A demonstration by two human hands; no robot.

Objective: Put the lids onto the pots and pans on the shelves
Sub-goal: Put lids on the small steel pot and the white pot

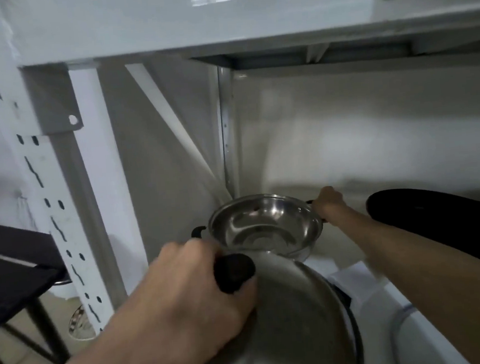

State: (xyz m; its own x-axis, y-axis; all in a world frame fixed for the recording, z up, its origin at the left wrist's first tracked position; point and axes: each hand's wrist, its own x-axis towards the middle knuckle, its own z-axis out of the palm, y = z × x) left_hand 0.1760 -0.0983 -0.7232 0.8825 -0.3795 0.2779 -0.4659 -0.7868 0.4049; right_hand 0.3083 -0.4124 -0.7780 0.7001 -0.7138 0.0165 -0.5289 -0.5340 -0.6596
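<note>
A shiny steel pot (265, 227) with two black side handles stands uncovered in the back left corner of the white shelf (372, 309). My right hand (329, 202) grips its right handle. A steel lid (295, 321) with a black knob (234, 272) hangs tilted just in front of the pot, near the camera. My left hand (184, 295) holds that lid by the knob. The lid's lower edge runs out of view.
A black pan (443, 223) lies to the right of the pot on the same shelf. A white slotted upright (47, 197) stands at the left, with a dark rack (16, 271) beyond it. The shelf above (220, 25) hangs low overhead.
</note>
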